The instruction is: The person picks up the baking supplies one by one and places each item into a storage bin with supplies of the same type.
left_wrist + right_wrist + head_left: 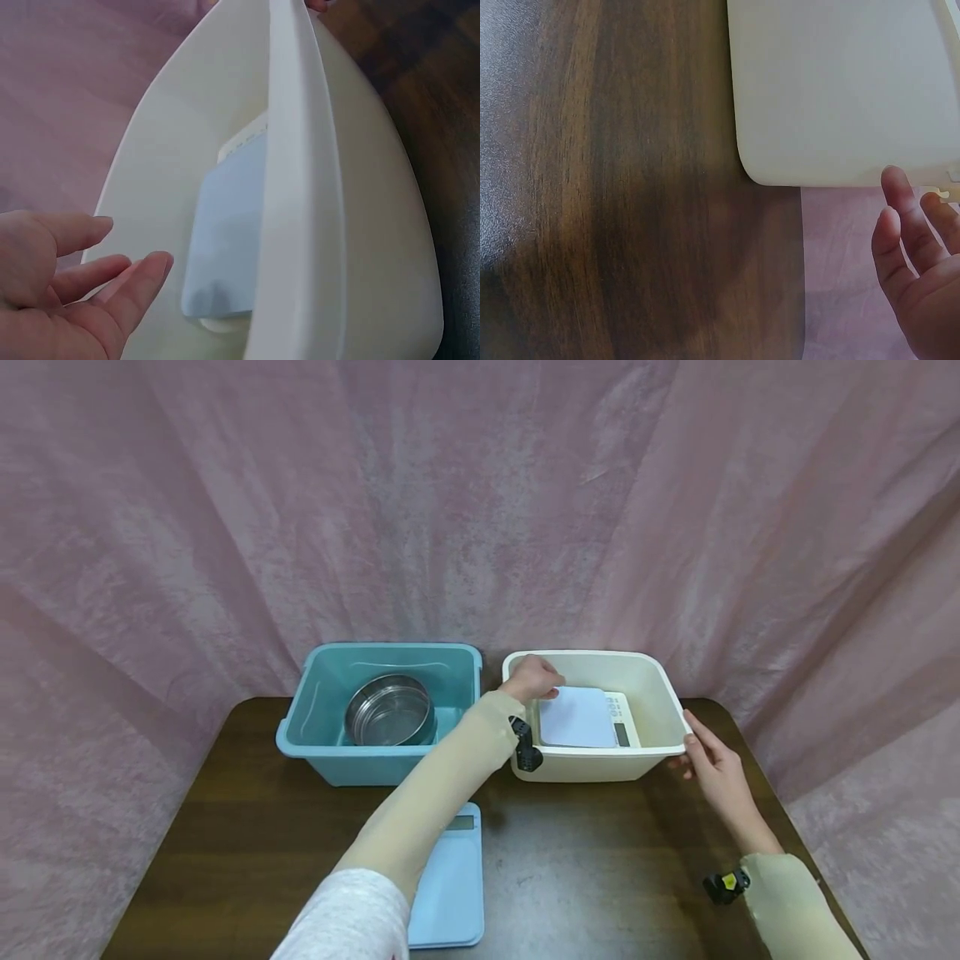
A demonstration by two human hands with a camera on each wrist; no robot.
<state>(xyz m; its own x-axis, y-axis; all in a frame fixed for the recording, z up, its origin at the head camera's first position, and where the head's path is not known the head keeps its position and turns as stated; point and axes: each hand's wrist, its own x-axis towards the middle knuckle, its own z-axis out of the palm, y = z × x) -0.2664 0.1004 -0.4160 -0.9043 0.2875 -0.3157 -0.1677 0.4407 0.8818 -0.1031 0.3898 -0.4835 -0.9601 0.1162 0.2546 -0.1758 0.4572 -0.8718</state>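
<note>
My left hand (pixel 533 679) reaches over the left end of a white plastic tub (pixel 581 752). Its thumb and fingers stand apart with nothing between them, next to a kitchen scale (pixel 577 718). That scale lies inside the tub, its pale bluish weighing plate (pixel 229 229) towards my left hand and its buttons and display on the right. My right hand (pixel 712 764) holds the tub's right rim near the front corner, the thumb at the rim. In the right wrist view its fingertips (pixel 895 180) are right at the tub's outer side.
To the left stands a blue-green tub (pixel 367 764) holding a round metal pan (pixel 390 710). A light blue kitchen scale (pixel 453 893) lies at the front of the dark wooden table (pixel 585 868), partly behind my left arm. A pink curtain (pixel 480 510) hangs behind.
</note>
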